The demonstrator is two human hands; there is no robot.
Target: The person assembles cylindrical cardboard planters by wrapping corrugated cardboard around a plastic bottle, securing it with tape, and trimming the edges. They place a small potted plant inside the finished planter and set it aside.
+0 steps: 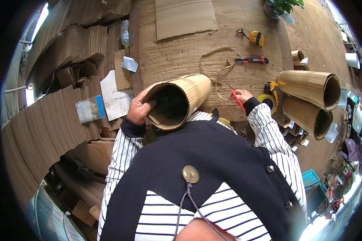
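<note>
My left hand [139, 107] grips the rim of a rolled corrugated cardboard tube [198, 89], thumb inside the mouth and fingers outside. The tube lies tilted at the near edge of the wooden table, its wide opening toward me; its inside is dark. Right of it, my right hand [243, 96] is closed round a slim red pen [237, 99] with its thin end pointing away from me. Thin curled cardboard strips [219, 82] lie just beyond that hand. Farther off rests a red and black utility knife [251, 60].
A yellow tape measure [257, 38] and a flat cardboard sheet [185, 18] lie on the wooden table [169, 56]. Yellow tape rolls [267, 102] sit by my right sleeve, near finished-looking cardboard tubes [309, 87]. Cardboard stacks [44, 128], papers [114, 96] and a plastic bottle [125, 34] are leftward.
</note>
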